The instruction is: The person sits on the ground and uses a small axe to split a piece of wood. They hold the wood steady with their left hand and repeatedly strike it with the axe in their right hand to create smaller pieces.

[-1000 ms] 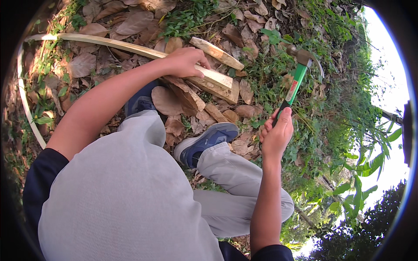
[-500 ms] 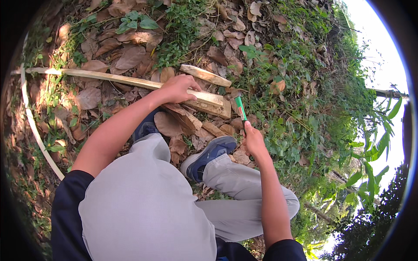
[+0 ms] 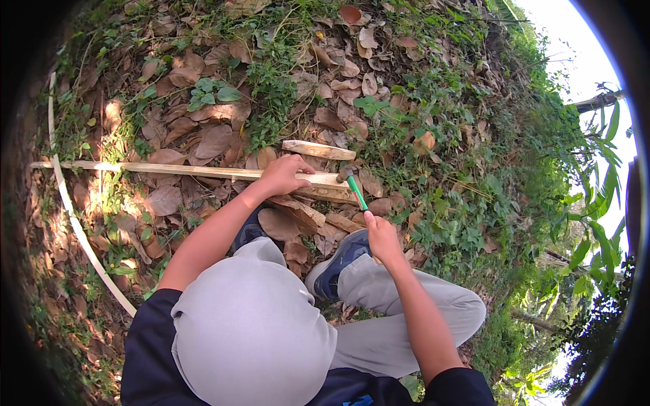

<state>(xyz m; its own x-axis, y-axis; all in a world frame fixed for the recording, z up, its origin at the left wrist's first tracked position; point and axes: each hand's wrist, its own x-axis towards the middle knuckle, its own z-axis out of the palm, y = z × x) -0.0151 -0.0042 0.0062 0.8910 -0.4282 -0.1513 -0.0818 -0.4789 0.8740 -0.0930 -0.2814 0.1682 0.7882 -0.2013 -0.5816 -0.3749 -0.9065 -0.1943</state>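
Note:
My left hand (image 3: pixel 283 176) is closed over a long, narrow wooden strip (image 3: pixel 196 170) near its right end. The strip lies across a thicker wood block (image 3: pixel 332 193). In my right hand (image 3: pixel 384 239) is a hammer (image 3: pixel 357 193) with a green handle, gripped low on that handle. The dark hammer head is at the right end of the strip; whether it touches the wood I cannot tell. A short, pale wood piece (image 3: pixel 318 149) lies just beyond the strip. Nearer to me, a rough wood chunk (image 3: pixel 300 211) sits below my left hand.
Dry leaves (image 3: pixel 215 142) and green plants (image 3: pixel 447 210) cover the ground. A second thin strip (image 3: pixel 84 237) curves along the left, crossing the long strip's far end. My blue shoe (image 3: pixel 335 267) is close to the wood. Taller leafy growth (image 3: pixel 596 233) rises at right.
The hammer has come down and left, its head now visible at the strip's end. My left hand still holds the strip. The whole view has shifted, with the wood lower in the picture.

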